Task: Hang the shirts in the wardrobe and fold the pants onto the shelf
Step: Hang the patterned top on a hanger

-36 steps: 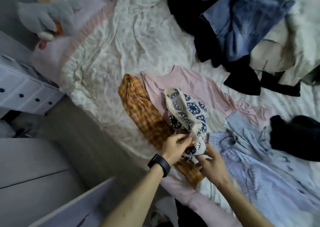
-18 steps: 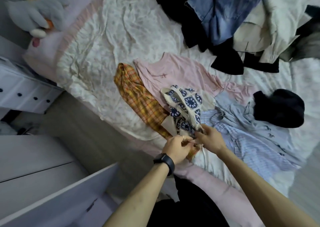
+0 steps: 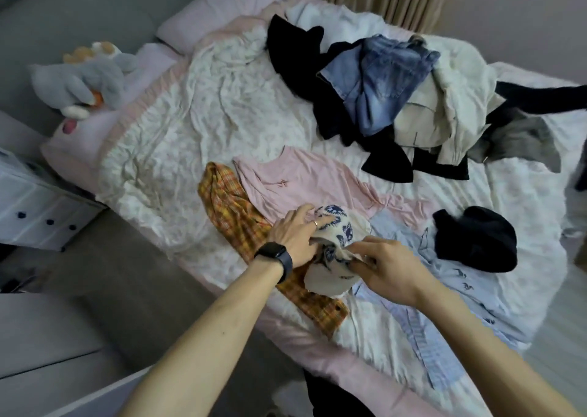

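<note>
Left hand (image 3: 295,235) presses flat-fingered on the top (image 3: 336,226); right hand (image 3: 387,264) pinches its lower fold. A loose pinch could let the bundle unroll. The top, limp cream with blue flowers, lies bunched, plaid shirt (image 3: 228,207) at 9 o'clock, striped shirt (image 3: 428,321) at 4.
</note>
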Demonstrator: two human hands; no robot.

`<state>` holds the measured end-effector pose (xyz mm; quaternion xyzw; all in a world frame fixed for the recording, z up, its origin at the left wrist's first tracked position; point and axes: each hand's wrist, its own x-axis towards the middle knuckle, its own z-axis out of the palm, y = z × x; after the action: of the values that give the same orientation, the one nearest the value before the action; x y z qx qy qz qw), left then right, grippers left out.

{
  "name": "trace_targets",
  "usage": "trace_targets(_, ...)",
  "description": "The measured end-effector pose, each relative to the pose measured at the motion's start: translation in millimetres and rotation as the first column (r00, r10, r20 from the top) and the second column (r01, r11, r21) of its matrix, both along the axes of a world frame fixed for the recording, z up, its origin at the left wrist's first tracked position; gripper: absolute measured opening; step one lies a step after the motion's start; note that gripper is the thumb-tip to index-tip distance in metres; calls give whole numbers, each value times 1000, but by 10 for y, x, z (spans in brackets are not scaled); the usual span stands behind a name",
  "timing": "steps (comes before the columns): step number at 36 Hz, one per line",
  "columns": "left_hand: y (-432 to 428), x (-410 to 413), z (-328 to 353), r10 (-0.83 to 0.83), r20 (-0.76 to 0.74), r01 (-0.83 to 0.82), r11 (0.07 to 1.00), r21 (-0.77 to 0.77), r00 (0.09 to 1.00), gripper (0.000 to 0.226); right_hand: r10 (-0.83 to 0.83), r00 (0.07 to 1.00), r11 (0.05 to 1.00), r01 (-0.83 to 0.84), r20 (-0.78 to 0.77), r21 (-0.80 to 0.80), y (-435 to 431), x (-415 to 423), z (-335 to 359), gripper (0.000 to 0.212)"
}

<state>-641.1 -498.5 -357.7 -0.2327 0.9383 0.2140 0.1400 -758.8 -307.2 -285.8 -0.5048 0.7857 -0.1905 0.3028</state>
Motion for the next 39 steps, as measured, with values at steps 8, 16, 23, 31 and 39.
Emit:
trace_targets(8,-39,79,167,89,-118,-96,994,-54,989,12,-52,999,994,52,-5,-91,-7,-374,302,26)
trace_targets(16,-348,1085,605,518,-125,-529,844,-88,846,25,-88,993,964,67,-72,-258,-618,-387,544,25)
trace_targets(23,-113,2136,1302,601,-188,-627,763,-155,777,11,-12,989,936,-42,-151,-349,-1118,198,922,26)
trace_targets(31,692,3286,2190,665,-453,-794,575,-198,594,12,35,985,856,-116,-166,-504,-1211,1186,1550,22)
trace_targets(39,1602,4542,2449,741,-536,-913,359,-193,404,28,249,892,750,-425,-378,-507,-995,2455,1844,28)
